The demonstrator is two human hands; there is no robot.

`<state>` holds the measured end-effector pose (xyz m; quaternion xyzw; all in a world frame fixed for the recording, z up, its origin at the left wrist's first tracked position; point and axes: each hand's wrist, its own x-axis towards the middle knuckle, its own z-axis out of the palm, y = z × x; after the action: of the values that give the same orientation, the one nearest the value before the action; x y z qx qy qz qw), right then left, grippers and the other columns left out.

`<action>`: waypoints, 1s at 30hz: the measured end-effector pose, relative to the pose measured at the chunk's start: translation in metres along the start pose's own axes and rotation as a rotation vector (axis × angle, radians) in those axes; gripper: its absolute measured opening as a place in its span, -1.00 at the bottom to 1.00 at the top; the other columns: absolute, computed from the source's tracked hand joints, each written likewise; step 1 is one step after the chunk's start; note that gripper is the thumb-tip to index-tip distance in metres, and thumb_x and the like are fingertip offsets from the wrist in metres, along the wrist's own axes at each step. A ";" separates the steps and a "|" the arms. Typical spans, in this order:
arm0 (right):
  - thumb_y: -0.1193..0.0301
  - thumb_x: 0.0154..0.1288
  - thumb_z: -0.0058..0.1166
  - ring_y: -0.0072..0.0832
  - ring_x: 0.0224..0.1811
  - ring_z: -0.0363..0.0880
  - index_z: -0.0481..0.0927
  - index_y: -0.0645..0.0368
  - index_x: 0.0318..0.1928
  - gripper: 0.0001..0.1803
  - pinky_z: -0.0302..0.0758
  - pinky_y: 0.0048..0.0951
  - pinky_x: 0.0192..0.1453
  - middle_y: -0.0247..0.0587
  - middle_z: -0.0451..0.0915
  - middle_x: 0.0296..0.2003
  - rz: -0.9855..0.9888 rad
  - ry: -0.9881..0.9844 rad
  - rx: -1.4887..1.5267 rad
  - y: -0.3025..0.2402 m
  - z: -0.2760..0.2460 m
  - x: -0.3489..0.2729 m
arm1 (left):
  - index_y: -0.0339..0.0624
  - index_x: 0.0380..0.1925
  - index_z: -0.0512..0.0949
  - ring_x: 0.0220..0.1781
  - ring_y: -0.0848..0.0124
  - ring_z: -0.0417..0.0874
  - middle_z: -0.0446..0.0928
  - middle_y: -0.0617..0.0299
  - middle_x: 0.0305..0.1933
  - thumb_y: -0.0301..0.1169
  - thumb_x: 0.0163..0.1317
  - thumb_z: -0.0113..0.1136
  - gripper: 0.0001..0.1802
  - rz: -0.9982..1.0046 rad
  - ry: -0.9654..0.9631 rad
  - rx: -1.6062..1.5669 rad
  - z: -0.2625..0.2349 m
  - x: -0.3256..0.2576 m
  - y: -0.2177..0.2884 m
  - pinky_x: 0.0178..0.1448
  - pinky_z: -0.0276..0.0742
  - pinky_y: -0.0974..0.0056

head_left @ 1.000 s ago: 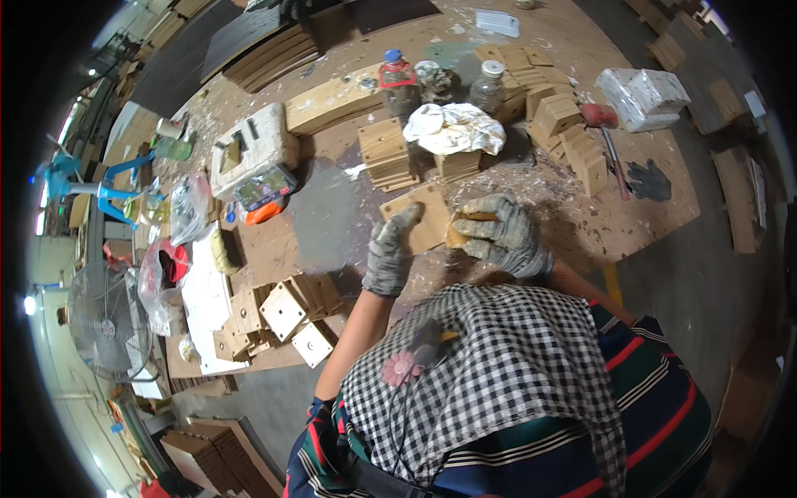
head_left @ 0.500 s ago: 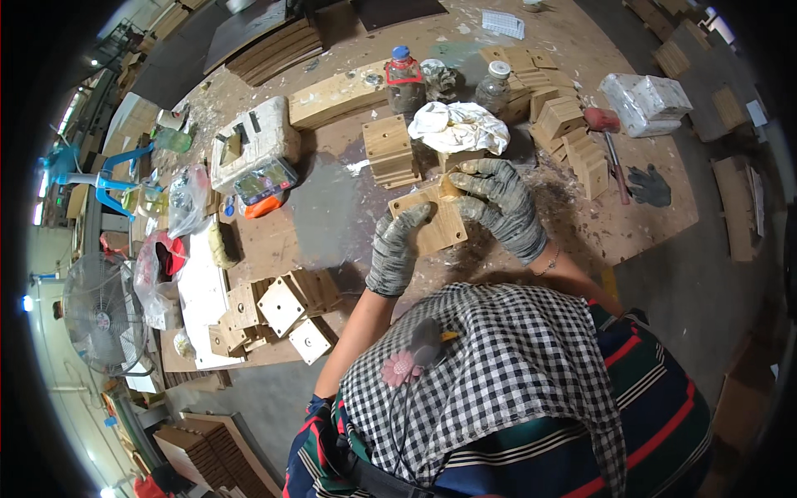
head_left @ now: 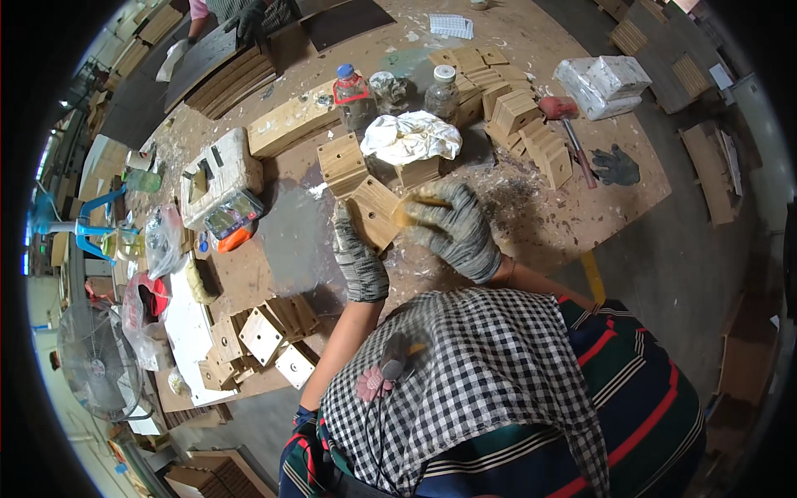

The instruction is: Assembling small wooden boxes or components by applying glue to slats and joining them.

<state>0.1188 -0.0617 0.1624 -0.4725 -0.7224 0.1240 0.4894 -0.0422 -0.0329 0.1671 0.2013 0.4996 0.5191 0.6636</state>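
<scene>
My left hand (head_left: 361, 266), in a grey striped knitted glove, grips a square wooden block (head_left: 374, 217) with drilled holes by its left edge, the face tilted up. At the block's right edge, my right hand (head_left: 463, 236), in a matching glove, pinches a small yellowish piece (head_left: 403, 217); it is blurred and its kind is unclear. Just beyond the held block stands a stack of similar wooden blocks (head_left: 342, 163). To the right of that stack, a crumpled white cloth (head_left: 412, 138) lies on more wood.
Lidded jars (head_left: 355, 100) stand behind the cloth. More blocks (head_left: 544, 149), a red-headed mallet (head_left: 573, 133) and a dark glove (head_left: 616, 166) lie right. Near left are drilled blocks (head_left: 261, 332); beyond them, a phone (head_left: 232, 214) leans on a white foam box (head_left: 224, 174). A co-worker's gloved hand (head_left: 249, 21) touches dark boards.
My view has swung, so the table's contents sit further left. The held block has turned and tilted, and my right hand has lowered along its edge. A co-worker has come into view far left.
</scene>
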 end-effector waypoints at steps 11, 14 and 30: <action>0.38 0.05 0.28 -0.26 0.00 0.41 0.59 0.07 0.01 -0.56 0.37 -0.29 0.12 -0.20 0.44 -0.05 -0.120 -0.118 -0.020 -0.004 0.000 0.002 | -0.19 0.20 0.27 0.21 0.29 0.39 0.36 0.13 0.19 -0.44 0.31 -0.09 -0.56 0.651 -0.194 0.446 -0.042 0.037 -0.047 0.23 0.36 0.20; 0.39 0.08 0.28 -0.29 -0.05 0.46 0.64 0.10 -0.09 -0.68 0.45 -0.35 0.07 -0.18 0.46 -0.08 0.038 0.019 -0.047 0.010 -0.008 0.011 | -0.12 0.10 0.36 -0.04 0.36 0.55 0.49 0.25 -0.05 -0.12 0.28 0.03 -0.53 0.119 -0.266 -0.154 -0.017 0.017 -0.020 -0.09 0.53 0.21; 0.38 0.04 0.29 -0.28 -0.08 0.45 0.65 0.10 -0.14 -0.69 0.42 -0.33 0.02 -0.18 0.48 -0.15 0.008 0.010 -0.060 0.011 -0.012 0.014 | -0.26 0.08 0.35 -0.07 0.29 0.58 0.47 0.16 -0.04 -0.21 0.25 0.11 -0.51 0.092 -0.292 -0.225 -0.022 0.014 -0.016 -0.06 0.57 0.23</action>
<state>0.1340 -0.0478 0.1695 -0.4903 -0.7216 0.1020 0.4780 -0.0540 -0.0326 0.1386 0.2217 0.3268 0.5667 0.7231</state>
